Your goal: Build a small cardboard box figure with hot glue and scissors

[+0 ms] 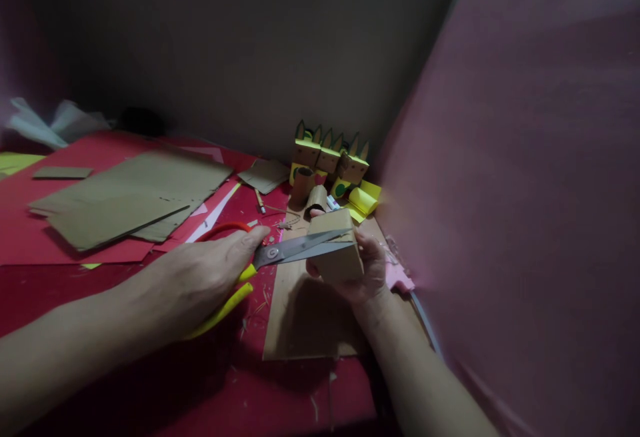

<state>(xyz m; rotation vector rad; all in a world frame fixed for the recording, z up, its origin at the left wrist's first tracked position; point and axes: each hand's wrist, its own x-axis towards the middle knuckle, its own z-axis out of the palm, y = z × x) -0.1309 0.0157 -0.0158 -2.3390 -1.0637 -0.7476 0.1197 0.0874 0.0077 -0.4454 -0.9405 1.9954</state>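
Note:
My left hand (200,277) grips a pair of scissors (295,248) with yellow and red handles, the grey blades pointing right. The blades lie against the top edge of a folded brown cardboard piece (337,250). My right hand (367,270) holds that cardboard piece from behind and below, thumb on its left side. Both hands hover over a flat cardboard sheet (305,317) lying on the red surface (150,370).
Large cardboard sheets (130,197) lie at the left on red paper. Small yellow and brown paper-craft figures (330,157) and cardboard tubes (303,184) stand by the wall. A pencil (260,201) lies nearby. A pink cloth surface (525,190) fills the right side. Paper scraps litter the surface.

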